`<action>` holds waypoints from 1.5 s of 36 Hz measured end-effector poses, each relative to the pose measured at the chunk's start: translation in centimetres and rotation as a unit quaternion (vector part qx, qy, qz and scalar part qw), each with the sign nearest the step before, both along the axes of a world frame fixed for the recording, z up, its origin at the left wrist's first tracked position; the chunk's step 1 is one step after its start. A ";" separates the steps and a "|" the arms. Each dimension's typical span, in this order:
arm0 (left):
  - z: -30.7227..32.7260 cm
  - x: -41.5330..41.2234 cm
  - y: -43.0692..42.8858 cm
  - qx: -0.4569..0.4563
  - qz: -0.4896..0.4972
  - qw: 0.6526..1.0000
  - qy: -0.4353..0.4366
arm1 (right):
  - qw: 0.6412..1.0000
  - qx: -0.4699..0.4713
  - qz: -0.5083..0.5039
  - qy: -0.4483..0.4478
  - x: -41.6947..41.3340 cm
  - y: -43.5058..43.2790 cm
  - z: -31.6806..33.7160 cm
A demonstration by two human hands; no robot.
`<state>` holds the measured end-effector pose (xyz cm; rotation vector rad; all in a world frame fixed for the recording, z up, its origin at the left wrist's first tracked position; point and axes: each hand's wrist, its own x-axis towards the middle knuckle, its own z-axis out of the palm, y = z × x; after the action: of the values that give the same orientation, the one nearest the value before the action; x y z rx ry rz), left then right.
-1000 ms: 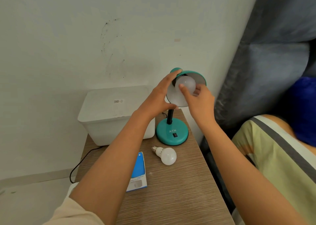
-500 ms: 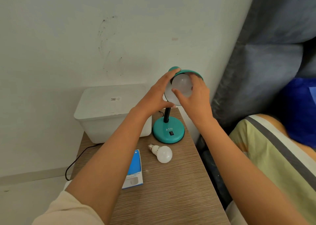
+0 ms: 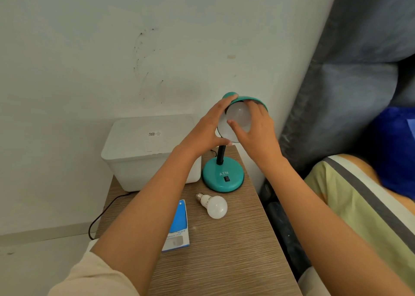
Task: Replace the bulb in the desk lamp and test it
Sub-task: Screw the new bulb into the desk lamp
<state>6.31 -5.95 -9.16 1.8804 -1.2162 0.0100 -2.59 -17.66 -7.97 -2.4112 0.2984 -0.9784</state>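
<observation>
A teal desk lamp stands on its round base at the back right of a wooden side table. My left hand grips the rim of the teal shade, which is tilted toward me. Inside the shade sits a white bulb, with the fingers of my right hand wrapped around it. A second white bulb lies loose on the table in front of the base. The socket is hidden behind the bulb and my hands.
A blue and white bulb box lies flat left of the loose bulb. A white lidded bin stands behind, against the wall. A black cord hangs off the table's left edge. A bed with a striped pillow is on the right.
My right hand has turned over the bulb in the shade, its fingers shifting from the right side to across the top. My left hand keeps hold of the shade.
</observation>
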 end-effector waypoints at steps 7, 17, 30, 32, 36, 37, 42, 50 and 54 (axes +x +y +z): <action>0.0 0.1 0.0 0.001 0.003 1.000 0.003 | 0.995 0.091 -0.004 -0.030 0.3 0.8 0.7; 0.2 0.0 -0.2 0.008 0.001 1.000 0.003 | 0.995 0.093 0.001 -0.020 0.0 0.1 0.4; 3.2 -1.9 0.9 0.119 0.016 0.993 -0.014 | 0.994 0.038 -0.012 0.099 -2.2 0.5 3.4; 3.9 -2.4 1.8 0.129 0.032 0.991 -0.023 | 0.993 0.041 -0.007 0.114 -3.1 1.1 4.1; 4.6 -3.3 4.3 0.154 0.073 0.985 -0.027 | 0.991 0.039 0.001 0.126 -4.8 2.8 5.0; 4.7 -3.3 5.0 0.156 0.083 0.984 -0.025 | 0.992 0.036 0.004 0.120 -5.1 3.5 5.2; 4.7 -3.7 9.2 0.129 0.154 0.980 -0.004 | 0.990 0.042 0.037 0.129 -5.6 6.6 4.1; 1.9 -1.4 17.3 0.114 0.269 0.951 0.096 | 0.968 0.104 0.078 0.216 -2.3 10.3 0.5; 0.7 0.2 20.2 0.052 0.308 0.939 0.140 | 0.959 0.151 0.077 0.228 0.6 10.6 -0.6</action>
<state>6.56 14.29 -8.48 2.1986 -0.4113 0.0170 -1.95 -7.06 -8.54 -2.3053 0.3833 -0.2728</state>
